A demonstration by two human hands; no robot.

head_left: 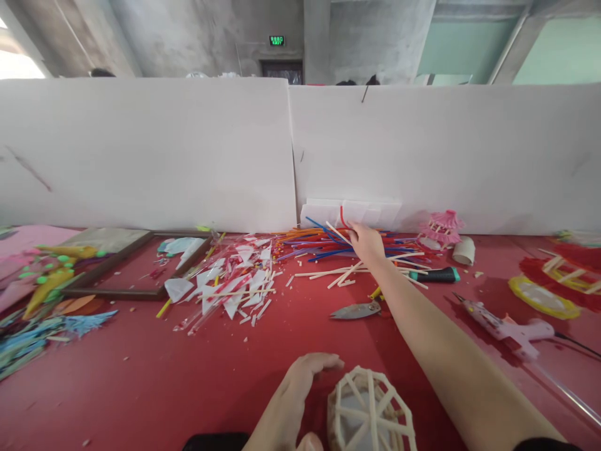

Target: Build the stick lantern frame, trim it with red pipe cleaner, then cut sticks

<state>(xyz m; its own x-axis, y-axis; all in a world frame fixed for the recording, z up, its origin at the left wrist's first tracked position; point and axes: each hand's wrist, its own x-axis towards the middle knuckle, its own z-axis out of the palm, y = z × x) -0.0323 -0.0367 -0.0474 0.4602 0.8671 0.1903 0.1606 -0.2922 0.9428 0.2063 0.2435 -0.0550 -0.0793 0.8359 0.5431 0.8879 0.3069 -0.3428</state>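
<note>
Head view. Your right hand (367, 241) is beyond the scissors (355, 311), low over the stems (328, 254), with a red stem (342, 216) rising by the fingertips. Fingers bunched close; can't tell whether they have hold of it. Your left hand (293, 388) is on your side of the scissors: fingers loosely curved, thumb well apart, nothing in the grasp. The lattice (372, 407) sits on the worktop (197, 376), also on your side of the scissors, just beside the left hand with a gap between. Pale sticks (345, 274) lie crossed just beyond the scissors.

Step in hand, my reading: picking from the stems. Pinch one near its end and draw it upward, not sideways; neighbours overlap and could snag. Light pressure, as the stems look easy to bend. If the left hand steadies the lattice, take the outer rim; the thin spokes look easy to knock loose. Bring your forearm back high: the scissors lie beside it, and the glue gun (504, 327), right of the scissors, may be hot.
</note>
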